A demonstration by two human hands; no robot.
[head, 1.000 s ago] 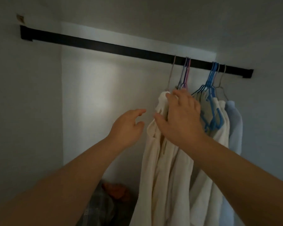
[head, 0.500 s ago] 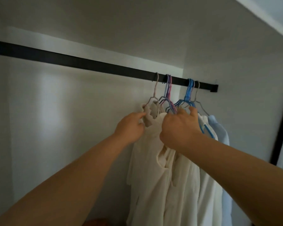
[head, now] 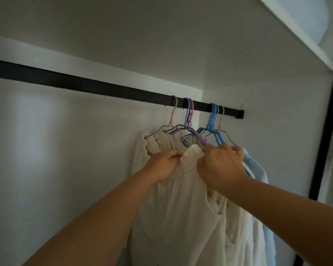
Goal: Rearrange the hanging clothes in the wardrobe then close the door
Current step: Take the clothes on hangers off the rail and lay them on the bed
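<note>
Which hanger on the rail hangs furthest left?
The beige hanger, hooked alone at the left end of the bunch on the black rail; the purple-pink and blue hangers hang further right.

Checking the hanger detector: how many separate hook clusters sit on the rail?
3, all near the rail's right end: a lone beige hook leftmost, a purple-pink bunch beside it, and a blue-plus-beige bunch nearest the end. Hooks within the bunches overlap, so the exact hanger count is unclear.

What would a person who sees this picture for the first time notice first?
Two bare hands, left hand and right hand, grip the ribbed collar of a cream-white garment at centre. Above runs a long black metal rail, with pastel plastic hangers crowded at its right end.
</note>
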